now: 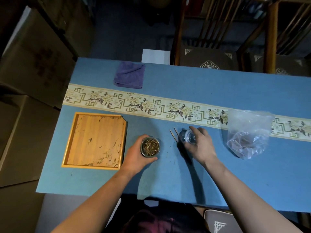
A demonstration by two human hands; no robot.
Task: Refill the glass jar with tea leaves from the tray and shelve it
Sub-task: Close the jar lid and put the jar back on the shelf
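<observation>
The glass jar (pixel 150 147) stands upright on the blue table, its mouth uncovered and full of tea leaves. My left hand (pixel 137 154) grips it round the side. To its right, my right hand (pixel 200 142) holds the clear glass lid (pixel 189 136) on the table top. The wooden tray (pixel 95 140) lies left of the jar with only a few scattered leaves in it. A wooden tea tool (pixel 174 135) with a dark handle lies just left of the lid.
A crumpled clear plastic bag (pixel 247 133) with brown contents lies to the right. A folded purple cloth (pixel 129 75) sits at the far left edge of the table (pixel 202 174). Wooden chairs (pixel 207 61) stand behind the table; cardboard boxes (pixel 33 56) fill the left.
</observation>
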